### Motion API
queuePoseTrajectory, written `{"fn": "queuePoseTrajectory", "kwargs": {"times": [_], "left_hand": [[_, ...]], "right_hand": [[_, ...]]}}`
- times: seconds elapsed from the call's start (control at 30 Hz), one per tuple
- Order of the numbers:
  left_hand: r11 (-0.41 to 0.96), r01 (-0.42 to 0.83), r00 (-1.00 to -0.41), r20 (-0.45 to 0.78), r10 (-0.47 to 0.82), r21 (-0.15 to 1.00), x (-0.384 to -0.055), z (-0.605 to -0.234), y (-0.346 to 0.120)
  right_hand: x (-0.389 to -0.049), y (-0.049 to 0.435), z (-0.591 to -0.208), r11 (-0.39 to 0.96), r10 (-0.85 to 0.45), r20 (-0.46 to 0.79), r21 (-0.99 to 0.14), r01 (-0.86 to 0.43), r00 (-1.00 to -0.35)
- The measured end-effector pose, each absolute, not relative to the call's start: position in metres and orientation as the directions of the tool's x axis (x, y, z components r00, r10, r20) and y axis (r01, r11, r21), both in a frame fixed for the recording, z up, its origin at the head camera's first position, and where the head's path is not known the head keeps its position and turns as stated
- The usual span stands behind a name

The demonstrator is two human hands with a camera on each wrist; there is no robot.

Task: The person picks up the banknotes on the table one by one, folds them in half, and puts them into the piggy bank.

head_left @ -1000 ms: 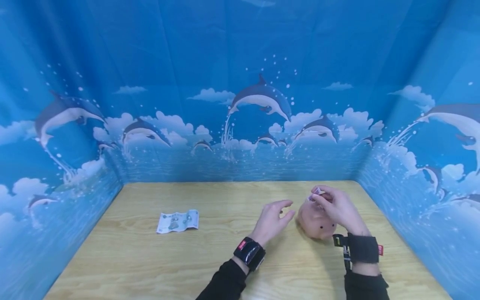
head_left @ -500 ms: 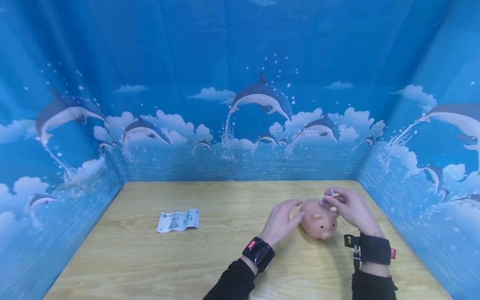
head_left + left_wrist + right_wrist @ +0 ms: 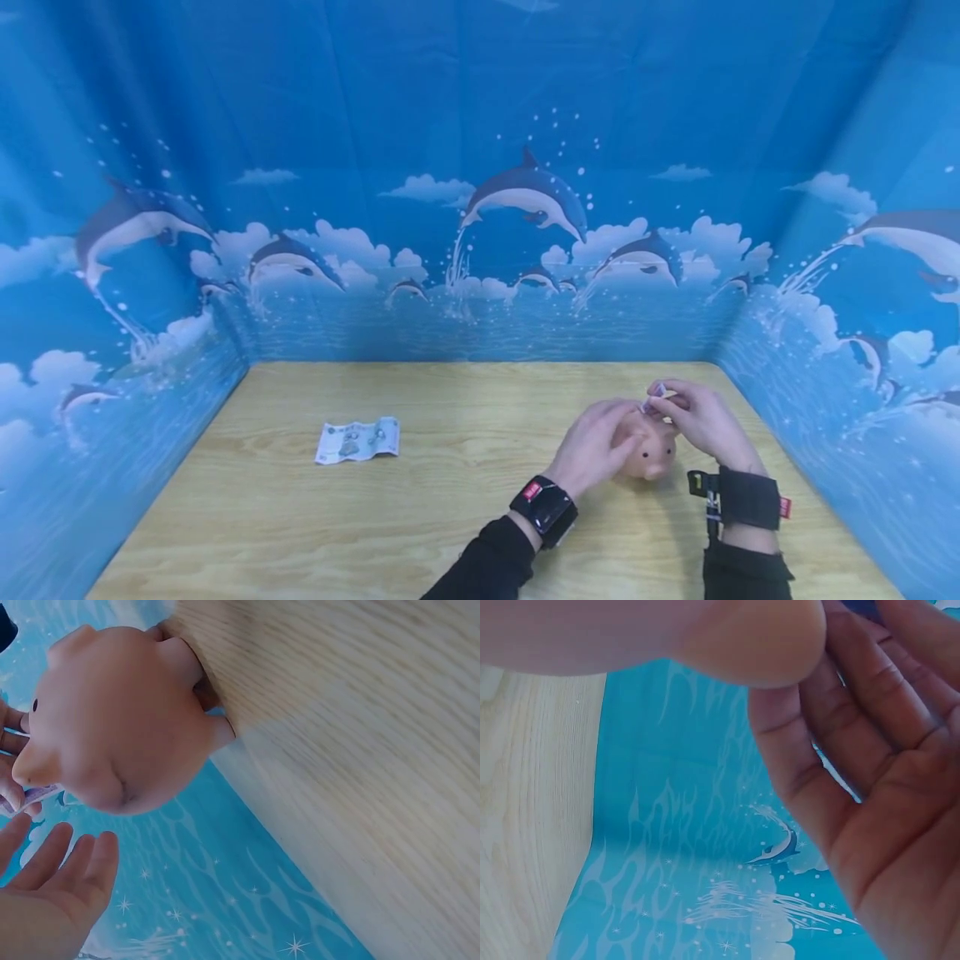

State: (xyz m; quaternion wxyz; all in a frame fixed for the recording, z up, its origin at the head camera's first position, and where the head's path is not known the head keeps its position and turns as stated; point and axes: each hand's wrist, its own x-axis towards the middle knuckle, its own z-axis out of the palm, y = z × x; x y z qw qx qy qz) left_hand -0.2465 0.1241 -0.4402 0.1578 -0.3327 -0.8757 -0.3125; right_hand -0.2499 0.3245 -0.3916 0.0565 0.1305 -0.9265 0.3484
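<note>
A pink piggy bank [image 3: 651,460] stands on the right part of the table, its face toward the head camera. Over its back, my right hand [image 3: 705,423] pinches a small folded banknote [image 3: 647,406] between thumb and fingers, low at the pig's top. A purplish edge of that note [image 3: 39,794] shows in the left wrist view. My left hand [image 3: 596,446] overlaps the pig's left side in the head view. Its fingers [image 3: 99,864] are relaxed and slightly bent, just beside the pig's body in the left wrist view.
A greenish, creased banknote [image 3: 357,441] lies flat on the left part of the wooden table [image 3: 315,533]. Blue curtains [image 3: 360,317] printed with dolphins enclose the table at the back and both sides.
My left hand has moved right to the piggy bank's side. My right hand, with the folded banknote, has shifted slightly right and now stays over the pig's back.
</note>
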Motion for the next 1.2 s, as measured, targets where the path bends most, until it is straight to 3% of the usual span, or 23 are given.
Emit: {"fn": "queuePoseTrajectory", "kwargs": {"times": [0.13,0.33,0.6,1.2], "left_hand": [[0.633,0.695,-0.709,0.472,0.524,0.341,-0.248,-0.442,0.13],[0.642,0.713,-0.686,0.467,0.558,0.281,-0.248,-0.447,0.136],[0.691,0.691,-0.704,0.412,0.578,0.212,-0.246,-0.449,0.139],[0.695,0.686,-0.715,0.376,0.59,0.215,-0.245,-0.448,0.139]], "right_hand": [[-0.251,0.326,-0.392,0.742,-0.203,0.211,-0.604,-0.291,-0.956],[-0.252,0.326,-0.392,0.767,-0.216,0.216,-0.566,-0.303,-0.952],[-0.252,0.325,-0.392,0.789,-0.216,0.227,-0.532,-0.307,-0.95],[-0.248,0.326,-0.392,0.762,-0.228,0.227,-0.564,-0.318,-0.947]]}}
